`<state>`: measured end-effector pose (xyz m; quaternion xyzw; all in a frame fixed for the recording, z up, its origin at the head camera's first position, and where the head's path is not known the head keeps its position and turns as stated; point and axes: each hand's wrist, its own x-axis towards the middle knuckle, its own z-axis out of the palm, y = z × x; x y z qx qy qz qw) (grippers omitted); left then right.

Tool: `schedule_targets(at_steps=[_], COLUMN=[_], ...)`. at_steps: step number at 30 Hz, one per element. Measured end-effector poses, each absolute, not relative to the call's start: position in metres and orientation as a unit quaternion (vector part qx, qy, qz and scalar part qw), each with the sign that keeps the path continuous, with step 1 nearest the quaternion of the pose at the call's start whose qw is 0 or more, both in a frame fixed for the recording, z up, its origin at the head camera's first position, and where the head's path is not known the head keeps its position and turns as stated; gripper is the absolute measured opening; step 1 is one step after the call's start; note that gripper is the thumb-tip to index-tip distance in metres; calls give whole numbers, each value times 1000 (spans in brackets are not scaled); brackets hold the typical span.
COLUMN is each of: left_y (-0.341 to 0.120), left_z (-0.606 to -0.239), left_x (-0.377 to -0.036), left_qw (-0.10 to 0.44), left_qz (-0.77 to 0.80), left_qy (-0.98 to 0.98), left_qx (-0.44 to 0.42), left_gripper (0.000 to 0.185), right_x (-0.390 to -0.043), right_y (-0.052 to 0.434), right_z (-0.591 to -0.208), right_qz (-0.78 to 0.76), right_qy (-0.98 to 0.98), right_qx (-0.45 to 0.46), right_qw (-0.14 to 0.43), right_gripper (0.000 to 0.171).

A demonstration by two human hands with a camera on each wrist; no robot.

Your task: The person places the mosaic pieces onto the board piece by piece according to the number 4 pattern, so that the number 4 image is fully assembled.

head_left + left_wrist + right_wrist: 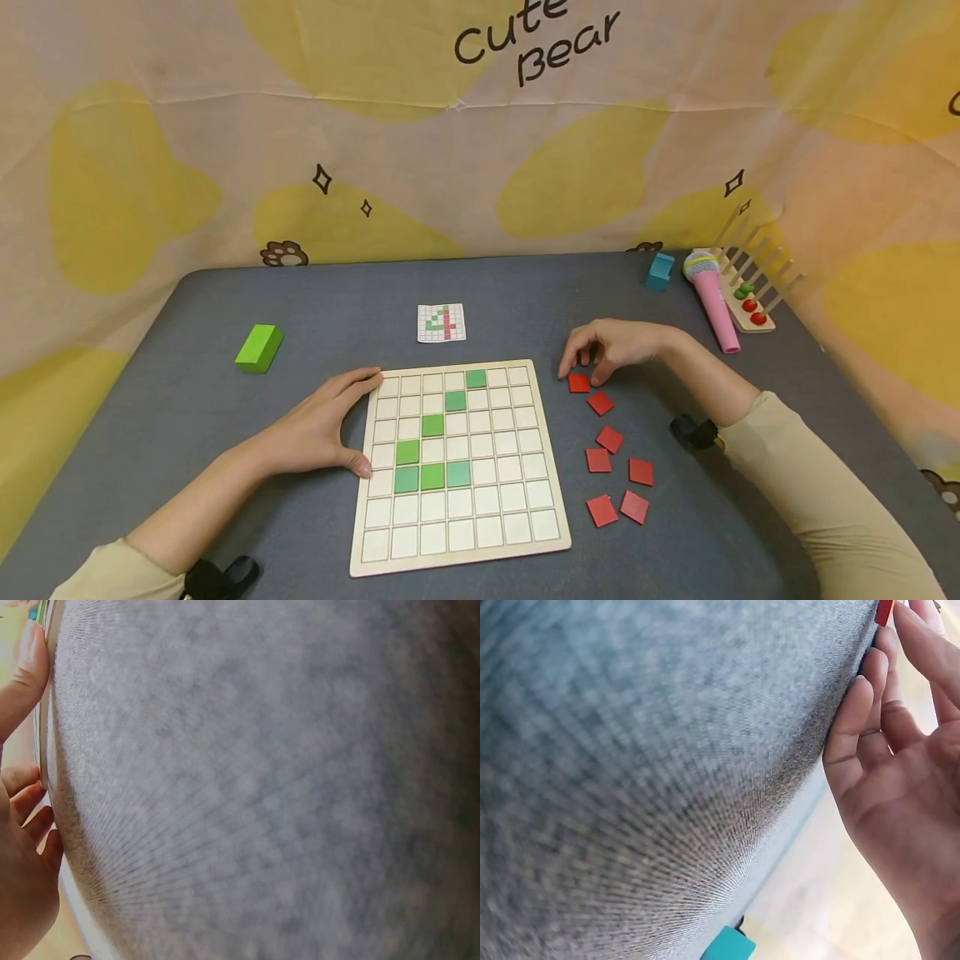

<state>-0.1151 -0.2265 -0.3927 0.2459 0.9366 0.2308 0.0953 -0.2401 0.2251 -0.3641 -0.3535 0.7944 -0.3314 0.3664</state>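
Note:
A pale wooden grid board (357, 533) lies on the table, with several green tiles (432, 425) in a diagonal and a short row. My left hand (318, 425) rests at its left side, fingertips by the top-left corner and thumb on the left edge. In the left wrist view, the left fingers (30, 802) meet the board's edge. Right of the board, my right hand (618, 346) pinches a red tile (579, 383) at the table, thumb on one side and index finger on the other. That tile (885, 611) shows near the thumb in the right wrist view.
Several loose red tiles (598, 460) lie right of the board. Behind it is a small pattern card (441, 323). A green block (258, 348) stands left. At the back right are a blue block (660, 272), a pink microphone (712, 304) and a pegged stand (761, 327).

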Motion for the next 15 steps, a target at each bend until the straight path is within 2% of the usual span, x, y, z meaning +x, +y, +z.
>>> schedule_targets(at_steps=[15], left_y=[-226], left_z=[-392], left_x=[-114], left_qw=[94], left_qz=[233], left_qy=[936], left_qx=[245], left_gripper=[122], right_x=[-238], right_y=[222], right_z=[-366], right_qz=[-291], right_qy=[813], right_qx=[-379], right_qw=[333], right_gripper=[34])
